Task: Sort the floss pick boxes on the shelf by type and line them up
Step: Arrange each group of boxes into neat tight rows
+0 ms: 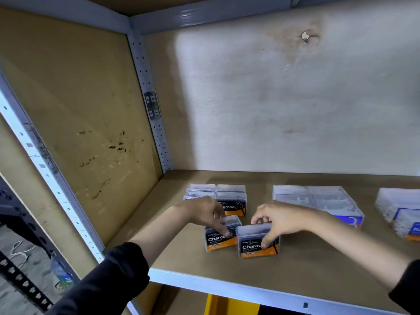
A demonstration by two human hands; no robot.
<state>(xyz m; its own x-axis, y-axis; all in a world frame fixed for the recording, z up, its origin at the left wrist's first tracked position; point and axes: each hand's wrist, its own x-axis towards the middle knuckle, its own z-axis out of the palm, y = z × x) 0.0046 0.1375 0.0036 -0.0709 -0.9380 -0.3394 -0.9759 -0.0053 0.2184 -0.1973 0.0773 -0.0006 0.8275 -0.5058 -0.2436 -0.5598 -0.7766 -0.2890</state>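
Two clear charcoal floss pick boxes with black and orange labels stand side by side near the front of the wooden shelf [306,264]. My left hand [208,213] holds the left box [219,241] from above, thumb on its front. My right hand [276,220] grips the right box [254,243], fingers on its top and thumb on the label. Behind them stands a block of several more charcoal boxes [231,201]. To the right sit rows of clear boxes with blue labels [327,202].
Another group of blue-labelled boxes [400,212] stands at the far right edge. The shelf's white front lip [227,286] runs below my arms. A brown side panel [86,133] closes the left. A plastic bottle [61,272] lies on the floor at lower left.
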